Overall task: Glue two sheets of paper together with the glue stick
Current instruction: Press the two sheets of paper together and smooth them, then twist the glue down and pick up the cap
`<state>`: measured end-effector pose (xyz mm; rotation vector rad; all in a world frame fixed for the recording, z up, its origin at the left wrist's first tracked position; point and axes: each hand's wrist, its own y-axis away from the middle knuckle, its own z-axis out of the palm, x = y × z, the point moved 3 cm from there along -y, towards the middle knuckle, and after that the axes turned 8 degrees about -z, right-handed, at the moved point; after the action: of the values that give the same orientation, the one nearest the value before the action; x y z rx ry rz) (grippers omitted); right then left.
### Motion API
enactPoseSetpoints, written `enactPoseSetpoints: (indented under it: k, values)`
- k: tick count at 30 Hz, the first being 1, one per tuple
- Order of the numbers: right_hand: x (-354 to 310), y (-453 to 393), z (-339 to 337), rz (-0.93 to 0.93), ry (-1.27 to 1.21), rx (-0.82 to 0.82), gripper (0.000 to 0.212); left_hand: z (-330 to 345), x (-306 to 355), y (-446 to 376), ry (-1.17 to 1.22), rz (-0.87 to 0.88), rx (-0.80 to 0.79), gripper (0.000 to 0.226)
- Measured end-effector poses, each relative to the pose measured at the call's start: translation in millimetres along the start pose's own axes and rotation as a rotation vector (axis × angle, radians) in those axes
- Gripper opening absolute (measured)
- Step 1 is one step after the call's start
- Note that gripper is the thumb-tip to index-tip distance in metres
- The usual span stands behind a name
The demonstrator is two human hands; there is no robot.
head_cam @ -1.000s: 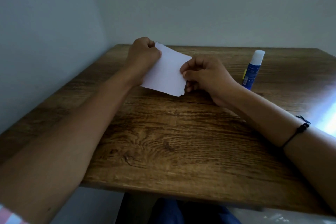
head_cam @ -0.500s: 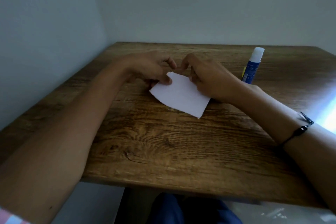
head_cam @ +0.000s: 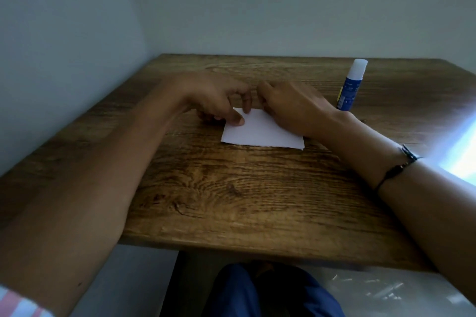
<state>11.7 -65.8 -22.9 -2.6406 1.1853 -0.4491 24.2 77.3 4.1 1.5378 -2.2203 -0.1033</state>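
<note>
A white paper sheet (head_cam: pixel 260 134) lies flat on the wooden table (head_cam: pixel 231 201), near its middle. My left hand (head_cam: pixel 219 100) is at the sheet's far left corner, its thumb on top of the paper and its curled fingers at the far edge. My right hand (head_cam: pixel 291 108) lies over the far right part of the sheet, fingers curled down at the far edge, with the fingertips hidden. I cannot tell if a second sheet lies underneath. A blue glue stick (head_cam: pixel 351 85) with a white cap stands upright just right of my right wrist.
The table sits in a corner, with walls along its left and far sides. Its front edge (head_cam: pixel 257 247) is close to my lap. A bright patch of light falls on the table's right side (head_cam: pixel 463 147).
The paper was lifted upright between both hands a second ago. It has since been lowered flat, turned square to the table's front edge, and both hands have stayed at its far edge.
</note>
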Motion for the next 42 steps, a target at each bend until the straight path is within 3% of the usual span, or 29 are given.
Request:
enactPoseSetpoints:
  k: [9,15,18,22,26,29,31,34,38,42]
  values:
    - [-11.2,8.0,-22.2,0.069,0.073,0.033,0.014,2.0,0.4,1.6,0.168,-0.020,0.047,0.018]
    - [-13.5,34.8,-73.7,0.187,0.023,0.518,0.014,-4.1,29.9,11.4,0.453,0.114,0.421,0.006]
    - [8.4,56.4,-88.5,0.293,-0.057,0.732,0.020,8.2,57.7,12.9,0.595,0.174,0.392,0.008]
    - [50.2,90.6,-86.5,0.551,-0.090,0.844,0.023,17.5,104.4,5.0,0.599,0.243,0.331,0.038]
    - [68.3,110.7,-67.7,0.701,-0.157,0.711,0.023,23.6,134.7,-12.3,0.610,0.212,0.251,0.060]
    - [70.6,106.6,-49.5,0.753,-0.231,0.510,0.023,35.6,142.7,-22.4,0.749,0.236,0.174,0.049]
    - [69.7,100.9,-41.0,0.751,-0.282,0.446,0.020,40.1,141.2,-27.4,0.770,0.265,0.220,0.037]
    - [69.8,93.3,-37.6,0.731,-0.369,0.507,0.016,35.6,131.9,-34.5,0.815,0.242,0.313,0.036]
    - [57.8,78.7,-34.4,0.732,-0.545,0.574,0.037,21.1,113.6,-34.9,0.970,0.221,0.429,0.033]
    - [44.4,67.0,-20.4,0.858,-1.091,0.505,0.043,14.0,102.6,-35.7,1.081,0.194,0.475,0.024]
